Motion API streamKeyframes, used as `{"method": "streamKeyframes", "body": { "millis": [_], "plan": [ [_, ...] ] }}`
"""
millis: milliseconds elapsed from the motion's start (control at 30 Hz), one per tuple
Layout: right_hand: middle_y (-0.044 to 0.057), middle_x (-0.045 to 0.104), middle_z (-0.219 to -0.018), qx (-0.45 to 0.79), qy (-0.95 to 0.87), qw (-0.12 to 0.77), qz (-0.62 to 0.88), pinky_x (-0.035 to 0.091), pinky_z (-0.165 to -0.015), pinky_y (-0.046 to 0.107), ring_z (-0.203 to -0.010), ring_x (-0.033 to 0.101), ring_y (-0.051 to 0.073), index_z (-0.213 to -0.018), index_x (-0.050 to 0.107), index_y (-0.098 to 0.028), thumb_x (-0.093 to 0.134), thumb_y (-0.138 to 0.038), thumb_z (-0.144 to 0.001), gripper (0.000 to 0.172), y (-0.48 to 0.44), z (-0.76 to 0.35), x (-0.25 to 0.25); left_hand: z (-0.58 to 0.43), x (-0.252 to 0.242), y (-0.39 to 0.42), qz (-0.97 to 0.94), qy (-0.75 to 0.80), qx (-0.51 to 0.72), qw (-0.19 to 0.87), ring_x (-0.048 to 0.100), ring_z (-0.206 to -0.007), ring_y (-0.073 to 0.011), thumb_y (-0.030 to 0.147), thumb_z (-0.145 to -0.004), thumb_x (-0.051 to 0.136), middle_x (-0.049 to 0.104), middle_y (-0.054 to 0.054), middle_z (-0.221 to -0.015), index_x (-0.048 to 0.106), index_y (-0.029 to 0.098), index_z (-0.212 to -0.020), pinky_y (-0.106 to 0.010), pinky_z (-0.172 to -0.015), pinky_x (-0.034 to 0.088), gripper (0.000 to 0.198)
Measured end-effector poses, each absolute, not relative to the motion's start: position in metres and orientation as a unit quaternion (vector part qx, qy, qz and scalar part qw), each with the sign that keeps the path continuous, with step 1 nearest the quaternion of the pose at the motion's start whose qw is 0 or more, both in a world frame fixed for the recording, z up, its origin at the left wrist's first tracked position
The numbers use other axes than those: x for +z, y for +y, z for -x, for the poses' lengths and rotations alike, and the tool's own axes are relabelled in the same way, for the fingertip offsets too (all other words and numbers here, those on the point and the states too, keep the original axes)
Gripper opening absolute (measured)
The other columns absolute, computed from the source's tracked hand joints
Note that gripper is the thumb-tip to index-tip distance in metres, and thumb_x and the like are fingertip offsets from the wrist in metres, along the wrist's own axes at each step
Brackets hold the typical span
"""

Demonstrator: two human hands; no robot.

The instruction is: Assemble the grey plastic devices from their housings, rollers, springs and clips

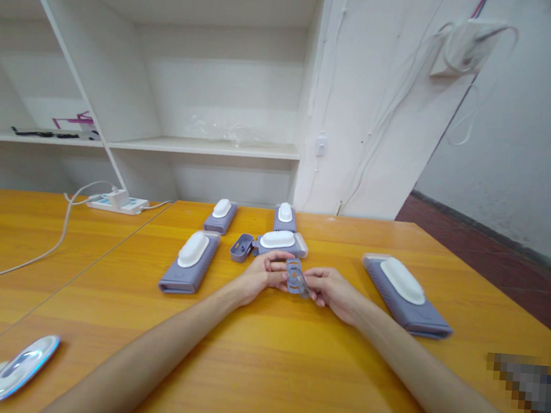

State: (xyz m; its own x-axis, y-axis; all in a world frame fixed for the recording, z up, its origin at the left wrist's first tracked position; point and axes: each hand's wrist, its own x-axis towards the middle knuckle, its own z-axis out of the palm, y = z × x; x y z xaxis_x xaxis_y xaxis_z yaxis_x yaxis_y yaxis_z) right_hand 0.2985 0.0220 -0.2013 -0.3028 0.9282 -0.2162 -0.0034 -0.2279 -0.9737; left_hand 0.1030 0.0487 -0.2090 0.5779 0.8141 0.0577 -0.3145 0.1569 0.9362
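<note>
A small grey-purple plastic piece with slots is held up over the table between both hands. My left hand grips its left side, fingers closed. From the right, my right hand pinches its lower right edge. Just beyond my left hand lie an open, hollow purple plastic cup and a flat purple case with a white oval brush-like top. The fine shape of the held piece is partly covered by my fingers.
Similar purple cases with white oval tops lie left, right and at the back of the wooden table. A round glowing white pad with a cable is at front left. A power strip sits by the shelves.
</note>
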Motion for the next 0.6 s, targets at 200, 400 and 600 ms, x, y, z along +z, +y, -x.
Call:
{"method": "streamKeyframes", "body": {
  "millis": [200,400,600],
  "plan": [
    [-0.004,0.049,-0.047,0.618,-0.485,0.394,0.478,0.023,-0.034,0.016,-0.039,0.039,0.005,-0.065,0.059,-0.014,0.069,-0.032,-0.068,0.02,0.0252,-0.2975,-0.2081,-0.1034,-0.209,0.0519,-0.512,0.279,0.373,0.722,0.068,-0.076,-0.0215,0.023,-0.063,0.077,0.069,-0.012,-0.095,0.054,0.016,-0.111,-0.033,-0.067,0.054,0.054],
    [0.001,0.059,-0.066,0.62,-0.493,0.389,0.47,0.022,-0.033,0.017,-0.041,0.043,0.004,-0.072,0.061,-0.013,0.065,-0.041,-0.073,0.028,0.0257,-0.297,-0.2079,-0.102,-0.2082,0.0524,-0.511,0.283,0.368,0.724,0.068,-0.076,-0.0208,0.021,-0.066,0.075,0.068,-0.014,-0.097,0.054,0.016,-0.114,-0.031,-0.067,0.055,0.053],
    [0.0,0.056,-0.06,0.639,-0.478,0.386,0.464,0.023,-0.037,0.018,-0.044,0.04,0.005,-0.068,0.061,-0.012,0.07,-0.033,-0.066,0.023,0.0253,-0.2976,-0.2033,-0.1022,-0.2058,0.0514,-0.506,0.294,0.356,0.729,0.068,-0.071,-0.0192,0.021,-0.068,0.074,0.069,-0.013,-0.092,0.054,0.015,-0.115,-0.03,-0.065,0.055,0.052]
  ]
}}
